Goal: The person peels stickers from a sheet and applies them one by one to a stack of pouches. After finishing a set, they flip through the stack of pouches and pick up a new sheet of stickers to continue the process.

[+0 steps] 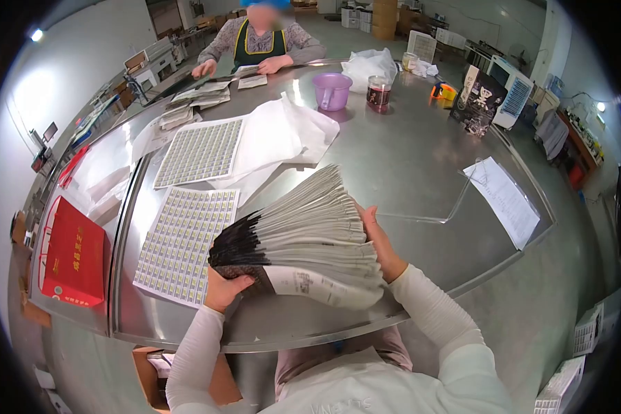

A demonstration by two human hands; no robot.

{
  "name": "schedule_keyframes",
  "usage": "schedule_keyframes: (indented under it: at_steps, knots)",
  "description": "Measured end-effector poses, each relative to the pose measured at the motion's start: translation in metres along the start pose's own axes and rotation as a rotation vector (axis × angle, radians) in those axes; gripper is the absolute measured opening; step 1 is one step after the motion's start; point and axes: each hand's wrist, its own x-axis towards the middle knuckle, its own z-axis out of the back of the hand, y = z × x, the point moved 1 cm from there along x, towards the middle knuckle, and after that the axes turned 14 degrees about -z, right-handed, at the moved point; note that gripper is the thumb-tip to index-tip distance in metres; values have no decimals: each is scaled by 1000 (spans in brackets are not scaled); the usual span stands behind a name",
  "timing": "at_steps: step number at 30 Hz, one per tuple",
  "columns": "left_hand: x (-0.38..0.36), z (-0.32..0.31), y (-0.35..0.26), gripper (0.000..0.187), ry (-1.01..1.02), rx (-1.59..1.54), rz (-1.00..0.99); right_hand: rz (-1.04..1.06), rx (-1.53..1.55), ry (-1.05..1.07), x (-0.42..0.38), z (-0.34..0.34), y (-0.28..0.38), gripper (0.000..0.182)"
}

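A thick stack of flat printed pouches, pale grey with black ends, is held tilted and fanned out above the steel table. My left hand grips the black end, its thumb lying over the lower edge. My right hand holds the opposite end, thumb raised and the other fingers hidden behind the stack. Left of the stack lies a sheet of small printed labels, its right edge partly covered by the stack. A second label sheet lies farther back, beside crumpled white paper.
Across the steel table, a person handles flat pouches. A purple cup, a jar of dark red contents and a black box stand at the back. A red bag lies left, a paper-bearing clipboard right.
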Motion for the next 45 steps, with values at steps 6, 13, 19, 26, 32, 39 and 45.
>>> schedule_keyframes:
  at_steps: [6, 13, 19, 26, 32, 39, 45]
  knots:
    - [1, 1, 4, 89, 26, 20, -53, 20, -32, -203, 33, 41, 27, 91]
    - [2, -3, 0, 77, 23, 72, -90, 59, -217, -4, 85, 14, 26, 80]
    - [-2, -5, 3, 69, -25, 31, -85, -5, -66, 1, 62, 20, 29, 79]
    - [-2, -6, 8, 73, -28, 5, -156, 3, -106, -118, 84, 53, 25, 90]
    - [-3, -6, 6, 72, -45, 33, -171, -63, -78, 67, 72, 25, 26, 84]
    - [-2, -8, 5, 69, -45, 21, -162, 269, -277, -179, -68, 22, 27, 92]
    - [-4, -4, 5, 65, 22, 28, -146, 394, -269, -74, -67, -11, -31, 100]
